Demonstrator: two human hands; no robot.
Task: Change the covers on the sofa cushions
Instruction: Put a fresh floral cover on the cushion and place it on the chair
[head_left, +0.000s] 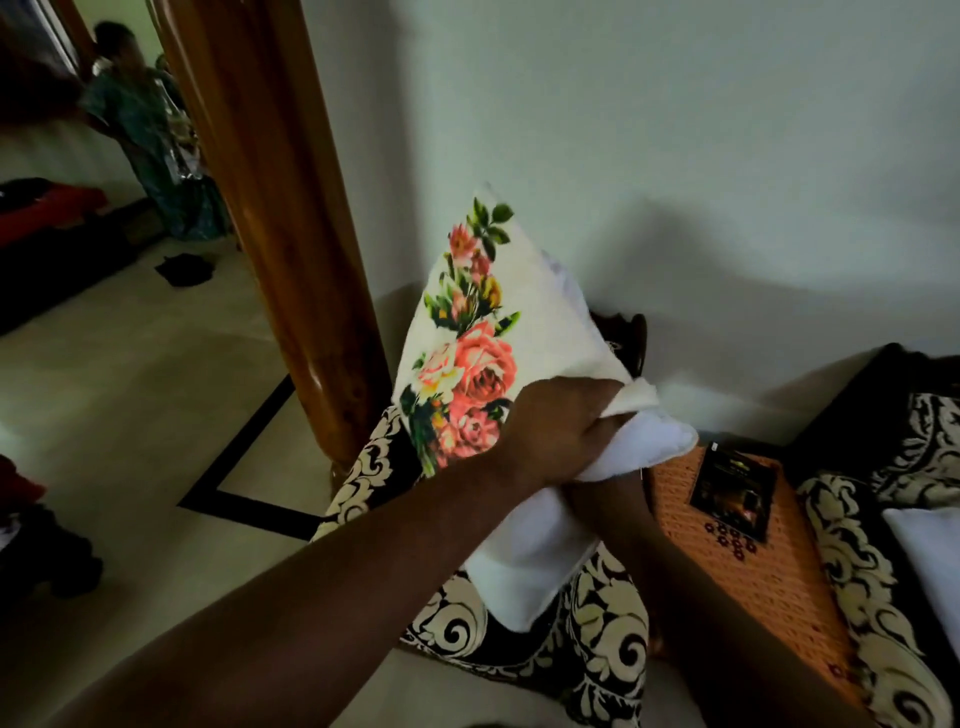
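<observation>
The left hand (558, 423) comes in from the lower left on a long bare forearm, and its grip is closed in a fist around a bunched fold of white cloth at the open end of the floral cushion cover (470, 332). Directly beneath that grip, the right hand (605, 493) is mostly hidden by the cloth and the left wrist; its grip cannot be told from here, though it presses against the white cushion insert (524, 561) that hangs out below. The cover acts as a sack: its upper part, above and to the left of the grip, is filled out and stands up to a point, printed with pink roses and green leaves, while the lower end of the insert trails below the grip onto the sofa (597, 639), which has black and cream scrollwork upholstery. Just right of the grip lies an orange woven packet (769, 582) with a dark label, resting on the sofa seat. Further right, a white cushion (930, 556) shows at the frame edge. Behind and left of the grip stands a wooden post (280, 208), and beyond it a person (150, 140) stands in the far room.
</observation>
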